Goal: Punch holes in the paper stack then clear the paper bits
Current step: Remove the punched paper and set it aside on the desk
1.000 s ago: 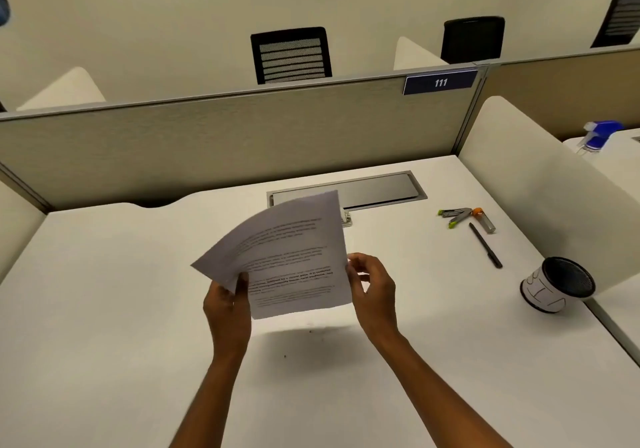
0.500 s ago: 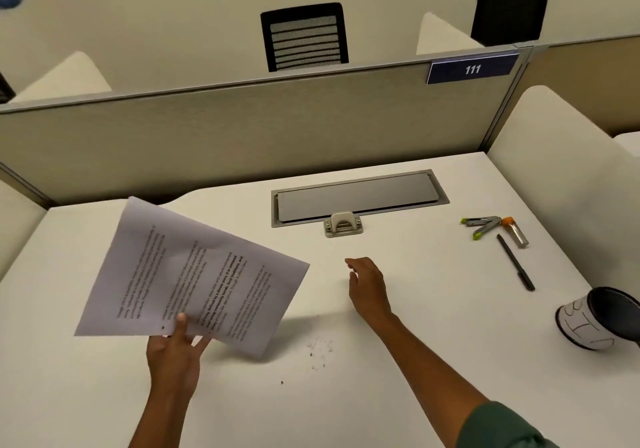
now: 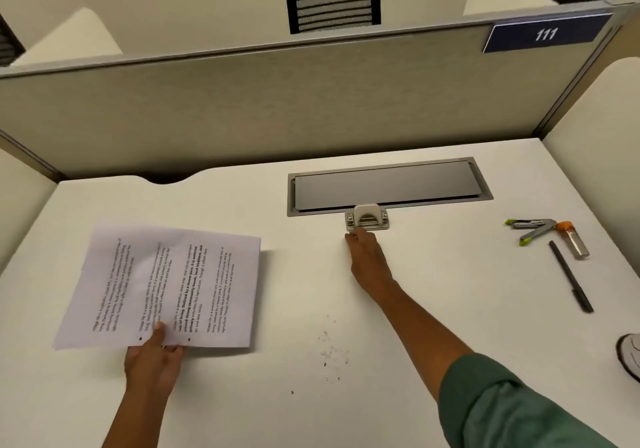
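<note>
Left grip [image 3: 154, 361] pinched the near edge of the paper stack [image 3: 162, 288], thumb on top between two punched holes, fingers beneath. Right grip [image 3: 367, 257] was extended toward the hole punch [image 3: 367, 220], fingertips [image 3: 351, 236] at its near base; whether they had closed on it could not be told.

Head view: the stack lay flat on the left of the counter [image 3: 433, 292], sheets slightly fanned. It was judged light and floppy, liable to slide apart, best held by an edge pinch or a flat palm. The punch stood against the grey cable tray [image 3: 388, 184]; judged small, rigid, best gripped across its sides. Paper bits [image 3: 330, 350] lay scattered between the arms, judged too light and small to pinch, better swept.
</note>
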{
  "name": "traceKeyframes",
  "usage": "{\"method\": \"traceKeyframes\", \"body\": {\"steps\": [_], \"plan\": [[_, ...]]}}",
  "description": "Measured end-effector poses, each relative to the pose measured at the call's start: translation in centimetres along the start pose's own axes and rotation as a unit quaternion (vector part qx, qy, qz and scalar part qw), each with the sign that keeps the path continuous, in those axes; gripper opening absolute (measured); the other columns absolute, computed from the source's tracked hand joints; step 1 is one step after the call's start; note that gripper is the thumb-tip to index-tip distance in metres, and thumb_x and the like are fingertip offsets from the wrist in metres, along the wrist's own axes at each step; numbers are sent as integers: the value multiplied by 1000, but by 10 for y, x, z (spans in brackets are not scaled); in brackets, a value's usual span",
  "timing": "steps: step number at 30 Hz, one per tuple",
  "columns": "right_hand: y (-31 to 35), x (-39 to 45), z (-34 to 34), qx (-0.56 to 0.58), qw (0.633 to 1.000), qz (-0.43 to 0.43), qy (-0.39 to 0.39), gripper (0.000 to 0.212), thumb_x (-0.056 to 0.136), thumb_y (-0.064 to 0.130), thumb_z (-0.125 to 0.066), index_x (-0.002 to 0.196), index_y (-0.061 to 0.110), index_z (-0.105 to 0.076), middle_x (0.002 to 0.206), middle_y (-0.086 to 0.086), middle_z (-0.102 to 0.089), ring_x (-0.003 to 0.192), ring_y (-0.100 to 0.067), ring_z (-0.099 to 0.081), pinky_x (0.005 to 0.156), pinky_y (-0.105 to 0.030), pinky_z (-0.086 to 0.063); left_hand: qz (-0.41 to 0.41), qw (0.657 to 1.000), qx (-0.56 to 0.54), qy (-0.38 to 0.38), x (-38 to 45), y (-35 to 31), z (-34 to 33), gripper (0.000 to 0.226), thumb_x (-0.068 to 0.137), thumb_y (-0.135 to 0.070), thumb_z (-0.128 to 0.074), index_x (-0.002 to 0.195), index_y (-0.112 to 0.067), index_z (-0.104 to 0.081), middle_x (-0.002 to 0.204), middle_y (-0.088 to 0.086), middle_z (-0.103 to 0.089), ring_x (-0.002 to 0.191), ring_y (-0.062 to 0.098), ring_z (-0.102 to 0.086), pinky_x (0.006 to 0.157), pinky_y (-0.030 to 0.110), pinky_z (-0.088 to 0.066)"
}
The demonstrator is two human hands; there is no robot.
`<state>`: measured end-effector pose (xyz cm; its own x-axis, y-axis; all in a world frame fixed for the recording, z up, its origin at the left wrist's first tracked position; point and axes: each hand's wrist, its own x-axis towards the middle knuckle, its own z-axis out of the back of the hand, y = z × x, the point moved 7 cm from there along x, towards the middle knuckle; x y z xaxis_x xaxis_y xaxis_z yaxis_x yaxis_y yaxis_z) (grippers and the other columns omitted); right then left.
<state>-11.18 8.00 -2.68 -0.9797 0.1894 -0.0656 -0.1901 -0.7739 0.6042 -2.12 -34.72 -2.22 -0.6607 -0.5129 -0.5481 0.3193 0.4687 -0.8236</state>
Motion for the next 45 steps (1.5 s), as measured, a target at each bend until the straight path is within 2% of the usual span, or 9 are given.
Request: {"method": "traceKeyframes", "body": {"steps": [6,13,20,24,28,33,38,41,45], "plan": [[12,2,-2,-43,998,20,-29,15,96,24,-35,94,17,-48,99,-2,-53,91,-27,-50,77,-41,-41,38,999,17,-32,22,-9,34,35,97,-10,-55,131,-18,-51,143,4,-53,129,30,-51,108,55,-38],[27,-51,-21,-15,998,56,-2,15,96,28,-41,94,19,-52,99,1,-54,88,-20,-53,72,-33,-44,58,998,13,23,25,-2,43,48,97,-4,-51,142,-22,-47,142,6,-55,129,34,-51,106,62,-37],[30,-142,-48,22,997,24,69,11,83,32,-49,77,23,-52,85,10,-54,75,-6,-54,75,-37,-46,60,995,9,84,0,11,21,43,97,-5,-53,135,-24,-53,137,6,-59,122,31,-57,87,49,-56],[29,-156,-34,42,996,27,75,24,87,5,-51,93,19,-69,99,6,-64,94,-9,-57,85,-32,-49,38,990,9,135,-25,5,3,37,97,-4,-51,125,-27,-59,130,6,-63,116,30,-61,77,48,-59],[50,-133,18,42,994,80,-65,47,83,-17,-42,111,10,-69,110,-5,-66,107,-22,-55,89,-25,-46,4,983,22,181,-49,-4,-13,48,97,-3,-51,140,-24,-48,132,7,-62,117,32,-60,79,50,-59],[78,-101,63,228,968,59,-83,25,96,17,-55,120,18,-62,118,2,-61,104,-17,-60,84,-25,-49,-37,970,68,233,-78,-13,-38,41,97,-6,-52,133,-25,-53,127,8,-66,114,31,-64,82,49,-58],[87,-91,61,308,948,6,77,64,85,57,-60,142,34,-39,119,16,-52,102,-9,-58,80,-25,-43,-81,949,126,279,-103,-16,-61,34,97,-11,-55,129,-21,-55,120,7,-70,110,31,-67,80,50,-59],[83,-94,60,308,945,18,105,64,84,55,-64,140,36,-40,116,13,-59,98,-10,-64,75,-25,-50,-108,934,155,303,-116,-18,-74,31,96,-15,-57,126,-23,-57,119,6,-71,108,30,-68,82,52,-59],[70,-98,65,337,937,27,82,18,88,37,-66,105,32,-61,105,12,-69,90,-14,-69,71,-22,-55,-121,928,153,317,-127,-17,-87,30,95,-17,-59,125,-19,-59,121,7,-70,111,30,-67,81,48,-59]]}}
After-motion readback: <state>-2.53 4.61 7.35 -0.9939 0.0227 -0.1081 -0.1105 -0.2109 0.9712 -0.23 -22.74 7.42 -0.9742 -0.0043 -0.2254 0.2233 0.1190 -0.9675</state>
